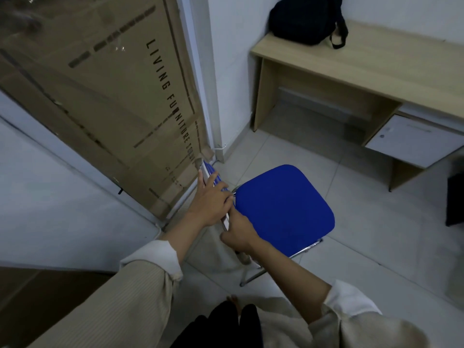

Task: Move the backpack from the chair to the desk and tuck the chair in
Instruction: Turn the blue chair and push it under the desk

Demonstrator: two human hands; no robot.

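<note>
Backpack [305, 18]: dark, sitting on the far left corner of the bench [371, 64], leaning into the wall corner, one strap loop hanging onto the benchtop. So it's off the chair [285, 209].

Chair: blue seat pad, chrome frame, standing on the tile floor [376, 234] in front of the bench, well apart from it, not under the knee opening. Seat is bare. Backrest is on the left side, next to a big cardboard box [105, 96] leaning against the wall there.

Left hand [211, 199]: laid over the top of the backrest, fingers curled round the rail, thumb side stretched along it toward the far end. Closed on the chair.

Right hand [239, 233]: just below and right of the left hand, fist wrapped on the back frame where it meets the seat edge. Also closed on the chair.

Both forearms reach in from the near edge, beige sleeves pushed up. Bench has a white drawer unit [411, 141] on the right.
</note>
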